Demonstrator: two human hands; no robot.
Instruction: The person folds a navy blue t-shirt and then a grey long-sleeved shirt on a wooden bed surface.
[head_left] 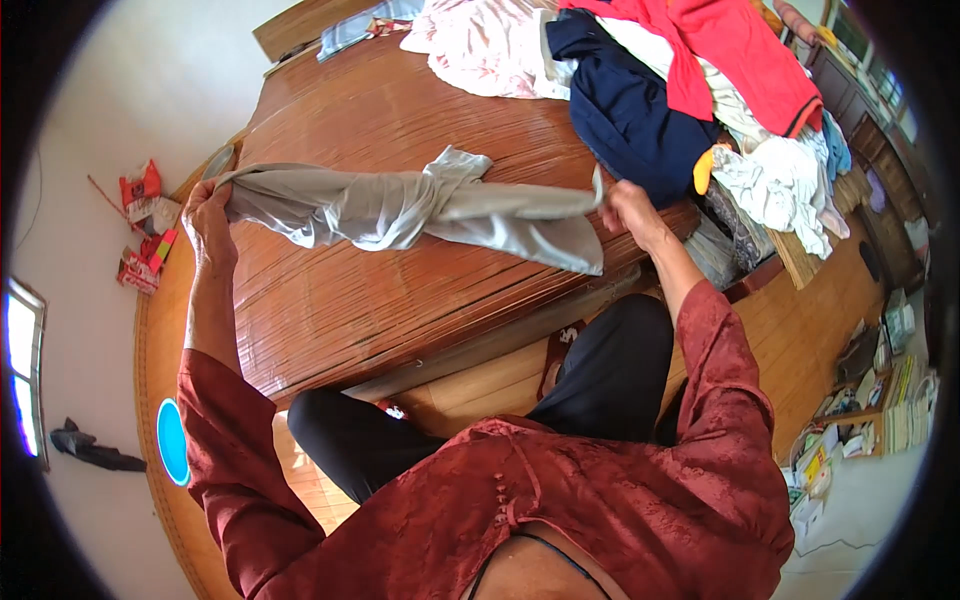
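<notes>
A grey garment (400,208) hangs stretched between my two hands above a bed covered with a brown bamboo mat (330,300). My left hand (205,212) grips one bunched end at the left. My right hand (628,205) grips the other end at the right, near the clothes pile. The cloth's middle is twisted and sags toward the mat.
A pile of clothes lies at the far right of the bed: a pale pink sheet (480,45), a navy garment (625,110), a red one (735,45) and white pieces (780,175). A blue round object (172,440) and red packets (145,230) lie left of the bed. Shelves with books (880,400) stand at the right.
</notes>
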